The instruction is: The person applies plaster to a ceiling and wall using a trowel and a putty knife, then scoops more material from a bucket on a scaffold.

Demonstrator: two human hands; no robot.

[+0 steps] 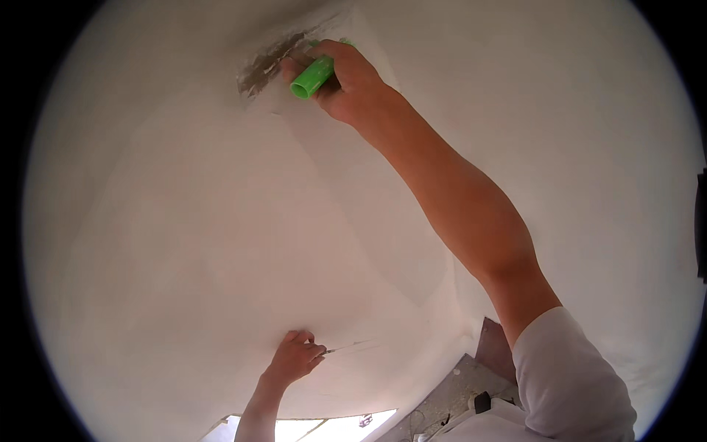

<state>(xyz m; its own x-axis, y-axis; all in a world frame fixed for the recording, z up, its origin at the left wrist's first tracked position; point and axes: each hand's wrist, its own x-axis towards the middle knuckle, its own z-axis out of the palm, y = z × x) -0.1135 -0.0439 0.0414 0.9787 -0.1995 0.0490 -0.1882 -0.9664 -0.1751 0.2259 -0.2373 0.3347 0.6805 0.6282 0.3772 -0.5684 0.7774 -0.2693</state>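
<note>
High on a pale plastered surface, my right hand (352, 85) is closed around a green tubular handle (312, 79) whose hollow end shows. The working part of that tool is hidden behind my fingers. Right beside the hand is a rough, dark grey patch (266, 65) with a ragged edge. Lower down, my left hand (294, 358) pinches a thin, flat tool (340, 349), seen nearly edge-on, pointing right. Its exact kind is too small to tell.
The pale surface (221, 221) fills most of the view, with a faint smoother band (368, 214) running down it. At the bottom lie a bright opening (309, 429) and a grey, rough section (442, 394). A brownish panel (495, 350) stands behind my right upper arm.
</note>
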